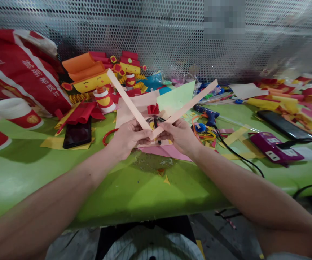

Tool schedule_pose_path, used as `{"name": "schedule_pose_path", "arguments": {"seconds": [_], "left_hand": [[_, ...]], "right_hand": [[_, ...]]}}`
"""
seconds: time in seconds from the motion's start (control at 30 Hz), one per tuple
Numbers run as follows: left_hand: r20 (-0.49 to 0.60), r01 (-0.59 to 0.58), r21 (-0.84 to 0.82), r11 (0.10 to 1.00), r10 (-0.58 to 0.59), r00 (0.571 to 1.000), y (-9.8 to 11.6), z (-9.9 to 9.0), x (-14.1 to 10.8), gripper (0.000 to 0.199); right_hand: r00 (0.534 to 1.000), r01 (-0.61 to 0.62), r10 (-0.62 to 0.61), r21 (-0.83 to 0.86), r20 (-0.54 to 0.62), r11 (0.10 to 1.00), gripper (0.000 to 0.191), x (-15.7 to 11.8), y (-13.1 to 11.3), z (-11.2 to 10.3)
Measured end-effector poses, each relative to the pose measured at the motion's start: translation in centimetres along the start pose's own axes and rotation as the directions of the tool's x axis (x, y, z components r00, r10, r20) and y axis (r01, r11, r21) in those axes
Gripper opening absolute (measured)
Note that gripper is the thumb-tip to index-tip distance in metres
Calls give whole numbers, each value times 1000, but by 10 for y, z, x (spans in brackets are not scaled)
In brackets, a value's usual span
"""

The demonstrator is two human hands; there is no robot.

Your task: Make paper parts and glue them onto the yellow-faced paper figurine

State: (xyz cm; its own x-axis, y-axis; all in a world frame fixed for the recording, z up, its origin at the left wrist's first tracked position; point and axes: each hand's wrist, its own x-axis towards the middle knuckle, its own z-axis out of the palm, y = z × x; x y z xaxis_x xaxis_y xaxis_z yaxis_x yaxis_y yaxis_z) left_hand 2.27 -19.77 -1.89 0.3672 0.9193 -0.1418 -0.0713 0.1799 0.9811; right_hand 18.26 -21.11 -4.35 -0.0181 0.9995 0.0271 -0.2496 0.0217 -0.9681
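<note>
Above the middle of the green desk (104, 202), the left hand (126, 140) and right hand (181, 136), equally near, pinch the pale paper V (129, 102) with closed fingers at its point, long arms spreading toward the far edge

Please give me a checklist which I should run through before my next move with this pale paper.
1. Left hand grips the pale paper V near its point: ok.
2. Right hand grips it near the point too: ok.
3. Point of the V is firmly fixed: cannot tell; the fingers partly cover it.
4. Glue gun lies on the table, on the right-hand side: ok.
5. Glue gun is hot: cannot tell.
6. Table in front of the hands is free of scraps: not ok; a yellow scrap lies there.
</note>
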Motion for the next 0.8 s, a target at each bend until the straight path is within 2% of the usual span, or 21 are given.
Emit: {"name": "schedule_pose_path", "arguments": {"seconds": [0.27, 0.6, 0.8], "left_hand": [[-22, -69, 14, 998, 69, 997, -1, 3, 0, 17], [-24, -84, 36, 996, 84, 996, -5, 3, 1, 15], [33, -55, 44, 998, 53, 998, -4, 0, 0, 17]], "right_hand": [[990, -101, 107, -67, 96, 993, 26, -5, 1, 1], [994, -44, 54, -102, 91, 994, 15, -9, 2, 11], [996, -23, 33, -122, 80, 992, 19, -7, 4, 11]]}}
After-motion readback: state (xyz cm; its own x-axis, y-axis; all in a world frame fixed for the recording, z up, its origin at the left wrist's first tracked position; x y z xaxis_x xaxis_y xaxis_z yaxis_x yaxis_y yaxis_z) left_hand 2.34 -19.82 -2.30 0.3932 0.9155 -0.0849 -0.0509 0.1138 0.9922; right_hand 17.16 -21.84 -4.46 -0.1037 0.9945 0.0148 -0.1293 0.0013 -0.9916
